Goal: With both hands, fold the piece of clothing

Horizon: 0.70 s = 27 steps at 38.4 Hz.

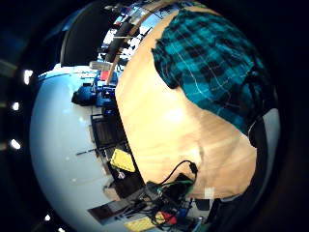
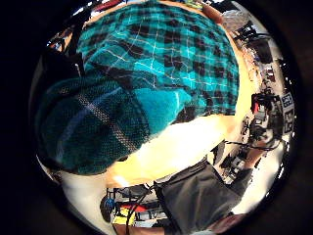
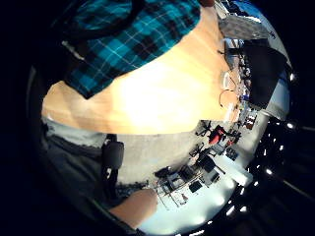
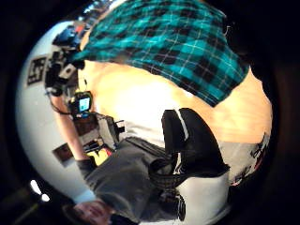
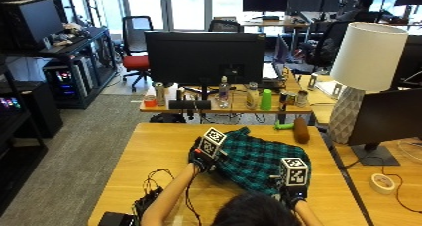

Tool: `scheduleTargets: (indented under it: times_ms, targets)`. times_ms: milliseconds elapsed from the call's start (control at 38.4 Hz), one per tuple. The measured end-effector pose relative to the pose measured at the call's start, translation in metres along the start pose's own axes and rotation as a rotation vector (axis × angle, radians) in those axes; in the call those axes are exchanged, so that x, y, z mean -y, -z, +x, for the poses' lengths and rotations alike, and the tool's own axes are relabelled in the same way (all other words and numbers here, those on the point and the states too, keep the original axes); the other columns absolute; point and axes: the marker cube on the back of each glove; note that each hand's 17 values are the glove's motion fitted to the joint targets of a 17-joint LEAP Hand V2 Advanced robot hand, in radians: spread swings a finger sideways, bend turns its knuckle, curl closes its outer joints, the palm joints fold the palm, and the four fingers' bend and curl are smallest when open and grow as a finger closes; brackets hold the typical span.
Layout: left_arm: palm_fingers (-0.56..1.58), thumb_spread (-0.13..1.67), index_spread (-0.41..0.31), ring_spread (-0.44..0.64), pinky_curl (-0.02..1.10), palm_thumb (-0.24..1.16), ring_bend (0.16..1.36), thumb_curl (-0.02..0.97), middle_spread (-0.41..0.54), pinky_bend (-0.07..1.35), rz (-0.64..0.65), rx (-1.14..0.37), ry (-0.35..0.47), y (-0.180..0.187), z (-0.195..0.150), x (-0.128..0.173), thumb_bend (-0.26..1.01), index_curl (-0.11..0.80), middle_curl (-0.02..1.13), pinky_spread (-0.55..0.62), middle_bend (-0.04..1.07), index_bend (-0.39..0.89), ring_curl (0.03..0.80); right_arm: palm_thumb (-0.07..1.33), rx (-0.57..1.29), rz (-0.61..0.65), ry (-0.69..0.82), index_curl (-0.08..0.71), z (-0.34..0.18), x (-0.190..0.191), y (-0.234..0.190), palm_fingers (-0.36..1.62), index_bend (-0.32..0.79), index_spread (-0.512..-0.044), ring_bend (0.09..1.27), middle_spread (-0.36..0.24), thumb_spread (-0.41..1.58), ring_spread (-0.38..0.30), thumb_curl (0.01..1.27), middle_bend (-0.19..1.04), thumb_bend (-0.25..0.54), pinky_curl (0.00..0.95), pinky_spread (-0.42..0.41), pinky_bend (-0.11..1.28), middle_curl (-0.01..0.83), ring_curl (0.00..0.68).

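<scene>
Teal-and-black plaid flannel garment (image 5: 254,159) lies bunched on the light wooden surface (image 5: 165,151), centre-right, w/ left hand (image 5: 201,159) at its 9 o'clock edge and right hand (image 5: 293,189) at its 5 o'clock corner. Left palm view shows a lifted fold of cloth right against the palm, so left grip seems curled on fabric; right grip can't tell. To fold well: raise both edges level, keep cloth taut between hands, carry toward 12 o'clock, then lay down flat so edges meet

The piece of clothing (image 5: 254,159) is soft teal-and-black plaid cloth, matt, its weave coarse up close. The worktop (image 5: 158,151) beneath is smooth pale wood with a slight sheen.
</scene>
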Motion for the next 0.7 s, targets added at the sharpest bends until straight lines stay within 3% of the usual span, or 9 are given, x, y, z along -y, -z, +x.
scheduleTargets:
  times_ms: [78, 234, 338, 390, 442, 546, 598, 703]
  targets:
    - [1.21, 0.44, -0.283, -0.35, 0.39, 0.98, 0.58, 0.611, -0.287, 0.56, 0.025, 0.029, 0.006, 0.002, -0.006, 0.023, 0.04, 0.411, 0.47, -0.38, 0.39, 0.2, 0.385, 0.58, 0.004, 0.019, 0.003, 0.245, -0.012, 0.015, -0.027, 0.78, 0.1, -0.262, 0.48, -0.064, 1.27, -0.055, 0.26, 0.26, -0.011, 0.346, 0.071, 0.32, 0.413, 0.369]
    - [1.22, 0.37, -0.295, -0.36, 0.39, 0.99, 0.57, 0.651, -0.303, 0.54, 0.05, 0.069, -0.001, 0.022, -0.005, 0.026, 0.01, 0.434, 0.48, -0.39, 0.38, 0.19, 0.402, 0.52, -0.081, 0.043, -0.044, 0.254, -0.026, 0.04, -0.064, 0.81, 0.12, -0.239, 0.46, -0.078, 1.22, -0.076, 0.25, 0.28, -0.034, 0.357, 0.029, 0.33, 0.431, 0.381]
    - [1.22, 0.34, -0.297, -0.36, 0.4, 1.0, 0.57, 0.675, -0.304, 0.53, 0.046, 0.087, -0.003, 0.025, -0.006, 0.023, -0.01, 0.445, 0.49, -0.39, 0.38, 0.18, 0.413, 0.6, -0.048, 0.082, -0.085, 0.248, -0.014, 0.061, -0.076, 0.8, 0.09, -0.23, 0.48, -0.084, 1.22, -0.087, 0.28, 0.26, 0.014, 0.372, 0.0, 0.38, 0.436, 0.393]
    - [1.23, 0.33, -0.298, -0.36, 0.4, 1.0, 0.56, 0.686, -0.306, 0.53, 0.036, 0.089, -0.004, 0.023, -0.009, 0.02, -0.01, 0.453, 0.5, -0.39, 0.38, 0.19, 0.417, 0.7, 0.028, 0.095, -0.087, 0.236, -0.01, 0.059, -0.073, 0.85, 0.07, -0.225, 0.49, -0.091, 1.22, -0.098, 0.31, 0.24, 0.062, 0.379, -0.031, 0.43, 0.432, 0.395]
    - [1.23, 0.32, -0.299, -0.36, 0.4, 1.0, 0.56, 0.696, -0.307, 0.52, 0.023, 0.083, -0.007, 0.02, -0.011, 0.016, -0.02, 0.458, 0.5, -0.39, 0.37, 0.18, 0.421, 0.79, 0.141, 0.074, -0.068, 0.23, -0.016, 0.033, -0.054, 0.92, 0.08, -0.228, 0.51, -0.1, 1.2, -0.116, 0.35, 0.23, 0.1, 0.385, -0.067, 0.47, 0.434, 0.399]
    - [1.22, 0.3, -0.303, -0.36, 0.41, 0.99, 0.56, 0.716, -0.309, 0.52, -0.005, 0.05, -0.044, 0.013, -0.013, 0.005, -0.02, 0.467, 0.51, -0.39, 0.38, 0.18, 0.429, 0.93, 0.332, -0.096, -0.067, 0.249, -0.027, -0.026, -0.013, 1.18, 0.15, -0.242, 0.52, -0.131, 1.03, -0.157, 0.43, 0.26, 0.135, 0.399, -0.17, 0.51, 0.455, 0.408]
    - [1.22, 0.3, -0.306, -0.36, 0.41, 0.99, 0.55, 0.725, -0.31, 0.51, -0.012, 0.03, -0.085, 0.012, -0.011, -0.005, -0.02, 0.472, 0.51, -0.39, 0.38, 0.18, 0.432, 0.97, 0.35, -0.099, -0.037, 0.269, -0.016, -0.018, -0.013, 1.23, 0.17, -0.246, 0.54, -0.14, 0.95, -0.165, 0.46, 0.29, 0.134, 0.415, -0.194, 0.52, 0.471, 0.424]
    - [1.22, 0.29, -0.306, -0.37, 0.42, 0.99, 0.56, 0.741, -0.311, 0.5, -0.044, 0.012, -0.159, 0.018, -0.006, -0.03, -0.02, 0.479, 0.52, -0.39, 0.37, 0.18, 0.439, 1.0, 0.276, 0.011, 0.008, 0.301, 0.012, 0.022, -0.023, 1.26, 0.19, -0.25, 0.56, -0.153, 0.81, -0.181, 0.51, 0.32, 0.112, 0.432, -0.221, 0.53, 0.497, 0.447]
